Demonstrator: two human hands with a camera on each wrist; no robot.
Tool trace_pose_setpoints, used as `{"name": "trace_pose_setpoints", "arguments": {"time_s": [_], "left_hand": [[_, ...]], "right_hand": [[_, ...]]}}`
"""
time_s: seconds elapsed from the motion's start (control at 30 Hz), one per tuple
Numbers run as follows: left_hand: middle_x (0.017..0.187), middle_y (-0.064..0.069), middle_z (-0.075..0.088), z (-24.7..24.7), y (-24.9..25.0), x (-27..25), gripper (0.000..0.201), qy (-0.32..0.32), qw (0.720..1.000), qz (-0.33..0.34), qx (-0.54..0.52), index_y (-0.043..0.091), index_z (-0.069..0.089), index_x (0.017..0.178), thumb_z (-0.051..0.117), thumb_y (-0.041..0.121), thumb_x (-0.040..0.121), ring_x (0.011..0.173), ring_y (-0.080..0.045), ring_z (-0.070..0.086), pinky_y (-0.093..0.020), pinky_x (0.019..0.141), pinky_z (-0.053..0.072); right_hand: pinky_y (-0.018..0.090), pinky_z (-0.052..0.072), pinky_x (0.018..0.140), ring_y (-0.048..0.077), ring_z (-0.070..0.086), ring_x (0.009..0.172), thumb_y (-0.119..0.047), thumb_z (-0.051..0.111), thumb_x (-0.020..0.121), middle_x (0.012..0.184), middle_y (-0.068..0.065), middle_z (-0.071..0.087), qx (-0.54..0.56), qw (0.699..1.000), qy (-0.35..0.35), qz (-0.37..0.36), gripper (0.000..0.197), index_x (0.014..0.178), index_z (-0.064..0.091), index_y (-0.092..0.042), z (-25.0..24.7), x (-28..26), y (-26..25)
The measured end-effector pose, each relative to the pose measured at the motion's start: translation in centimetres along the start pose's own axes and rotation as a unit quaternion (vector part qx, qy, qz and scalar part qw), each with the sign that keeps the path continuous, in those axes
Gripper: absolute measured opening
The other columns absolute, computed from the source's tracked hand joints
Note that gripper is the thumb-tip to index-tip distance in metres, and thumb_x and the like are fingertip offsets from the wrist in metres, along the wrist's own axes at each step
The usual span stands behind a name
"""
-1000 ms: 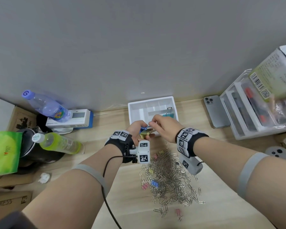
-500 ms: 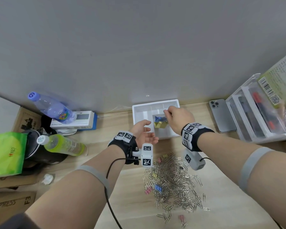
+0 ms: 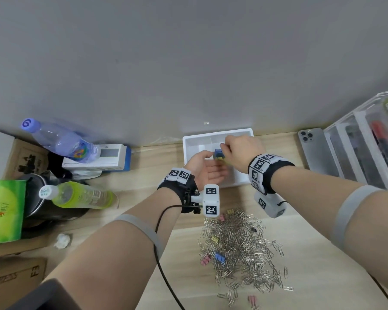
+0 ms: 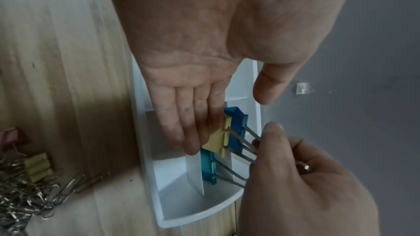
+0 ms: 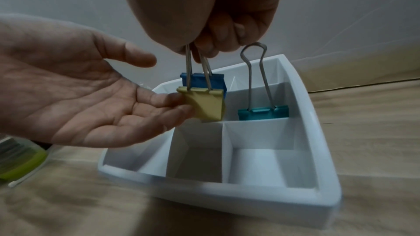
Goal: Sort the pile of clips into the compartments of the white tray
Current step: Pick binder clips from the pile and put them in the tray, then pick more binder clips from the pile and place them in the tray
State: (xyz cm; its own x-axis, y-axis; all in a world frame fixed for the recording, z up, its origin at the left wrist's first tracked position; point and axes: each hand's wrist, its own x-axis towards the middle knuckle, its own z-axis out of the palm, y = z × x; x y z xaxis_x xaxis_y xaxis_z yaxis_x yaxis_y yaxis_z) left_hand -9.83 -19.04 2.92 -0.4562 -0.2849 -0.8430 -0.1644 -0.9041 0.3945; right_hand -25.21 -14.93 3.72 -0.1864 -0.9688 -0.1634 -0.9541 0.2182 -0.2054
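Held clips: a yellow binder clip and a blue binder clip hung by their wire handles above the white tray, over its far compartments.
Right hand: the right hand pinched both clips' handles from above.
Left hand: the left hand lay flat, palm up, fingers straight, their tips touching the yellow clip at the tray's 9 o'clock side.
Tray: a teal binder clip stood in a far compartment, handles up; the near compartments lay open.
Pile: the clip pile sprawled on the desk at 6 o'clock from the tray, apart from its near rim.
Edges: a phone lay at 3 o'clock; bottles at 9 o'clock, well apart.
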Motion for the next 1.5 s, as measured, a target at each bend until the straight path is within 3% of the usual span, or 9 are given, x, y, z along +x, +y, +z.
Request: {"name": "trace_pose_setpoints", "arguments": {"time_s": [0.27, 0.37, 0.5, 0.63, 0.73, 0.97, 1.13, 1.27, 1.5], "left_hand": [[0.097, -0.020, 0.068, -0.6, -0.5, 0.6, 0.043, 0.015, 1.000, -0.008, 0.008, -0.004, 0.063, 0.101, 0.046, 0.034, 0.093, 0.090, -0.034, 0.065, -0.043, 0.099, 0.048], [0.091, -0.018, 0.069, -0.7, -0.6, 0.5, 0.043, 0.021, 1.000, -0.007, 0.014, -0.003, 0.064, 0.101, 0.045, 0.035, 0.093, 0.085, -0.031, 0.066, -0.040, 0.092, 0.051], [0.087, -0.015, 0.067, -0.9, -0.8, 0.1, 0.042, 0.032, 0.999, -0.002, 0.008, -0.001, 0.063, 0.105, 0.046, 0.035, 0.092, 0.078, -0.028, 0.064, -0.037, 0.081, 0.053], [0.088, -0.014, 0.065, -1.3, -0.8, -0.8, 0.041, 0.048, 0.999, 0.006, 0.006, -0.001, 0.062, 0.108, 0.048, 0.034, 0.092, 0.076, -0.028, 0.062, -0.037, 0.077, 0.052], [0.091, -0.015, 0.064, -1.6, -1.0, -1.5, 0.041, 0.068, 0.998, 0.009, 0.011, -0.001, 0.059, 0.112, 0.049, 0.033, 0.092, 0.077, -0.029, 0.063, -0.039, 0.074, 0.053], [0.085, -0.014, 0.063, -1.7, -2.3, -3.8, 0.032, 0.103, 0.993, 0.004, 0.063, 0.000, 0.058, 0.103, 0.044, 0.029, 0.098, 0.070, -0.027, 0.061, -0.037, 0.065, 0.052], [0.086, -0.015, 0.063, -2.2, -4.8, -5.4, 0.027, 0.129, 0.985, -0.020, 0.116, 0.000, 0.059, 0.100, 0.050, 0.025, 0.097, 0.067, -0.027, 0.061, -0.035, 0.061, 0.051], [0.081, -0.012, 0.061, -3.3, -8.1, -6.2, 0.015, 0.153, 0.974, -0.049, 0.159, 0.003, 0.058, 0.092, 0.055, 0.018, 0.096, 0.064, -0.023, 0.059, -0.032, 0.055, 0.051], [0.072, -0.006, 0.059, -5.1, -13.7, -6.8, 0.010, 0.162, 0.967, -0.089, 0.173, 0.007, 0.057, 0.085, 0.060, 0.010, 0.094, 0.059, -0.019, 0.055, -0.029, 0.050, 0.049]], "right_hand": [[0.031, 0.033, 0.061, 0.030, 0.050, 0.069, -0.035, 0.036, 0.095, 0.081, 0.009, 0.063, -0.015, 0.998, -0.042, -0.035, 0.028, 0.075, 0.047, -0.018, 0.5, -0.2, -0.5], [0.032, 0.034, 0.061, 0.029, 0.054, 0.071, -0.039, 0.034, 0.097, 0.083, 0.008, 0.063, -0.016, 0.997, -0.069, -0.023, 0.032, 0.082, 0.051, -0.017, 0.7, 0.0, -0.9], [0.034, 0.048, 0.065, 0.027, 0.057, 0.076, -0.049, 0.036, 0.095, 0.081, 0.002, 0.059, 0.018, 0.994, -0.106, 0.016, 0.039, 0.098, 0.056, -0.017, 1.1, 0.1, -1.5], [0.035, 0.050, 0.067, 0.026, 0.058, 0.075, -0.056, 0.032, 0.094, 0.082, 0.000, 0.062, 0.055, 0.995, -0.084, 0.018, 0.044, 0.104, 0.051, -0.018, 0.9, -0.6, -1.6], [0.034, 0.041, 0.064, 0.030, 0.057, 0.077, -0.051, 0.029, 0.098, 0.086, 0.005, 0.064, 0.057, 0.997, -0.039, 0.032, 0.045, 0.115, 0.049, -0.015, 0.5, -1.4, -1.2], [0.035, 0.045, 0.067, 0.032, 0.060, 0.082, -0.038, 0.035, 0.099, 0.094, 0.008, 0.068, 0.095, 0.994, -0.024, 0.041, 0.035, 0.124, 0.048, -0.017, -1.0, -4.2, 0.0], [0.030, 0.044, 0.066, 0.021, 0.057, 0.073, -0.030, 0.042, 0.097, 0.089, 0.000, 0.067, 0.101, 0.987, -0.122, 0.010, 0.023, 0.111, 0.057, -0.020, -0.1, -7.6, 0.6], [0.026, 0.045, 0.071, 0.019, 0.059, 0.086, -0.022, 0.050, 0.094, 0.106, 0.002, 0.065, 0.086, 0.972, -0.217, 0.012, 0.020, 0.109, 0.062, -0.018, 2.4, -11.0, 0.8], [0.029, 0.052, 0.074, 0.017, 0.061, 0.083, -0.019, 0.061, 0.090, 0.099, -0.001, 0.064, 0.136, 0.965, -0.224, 0.016, 0.027, 0.117, 0.062, -0.019, 6.0, -15.1, 1.0]]}}
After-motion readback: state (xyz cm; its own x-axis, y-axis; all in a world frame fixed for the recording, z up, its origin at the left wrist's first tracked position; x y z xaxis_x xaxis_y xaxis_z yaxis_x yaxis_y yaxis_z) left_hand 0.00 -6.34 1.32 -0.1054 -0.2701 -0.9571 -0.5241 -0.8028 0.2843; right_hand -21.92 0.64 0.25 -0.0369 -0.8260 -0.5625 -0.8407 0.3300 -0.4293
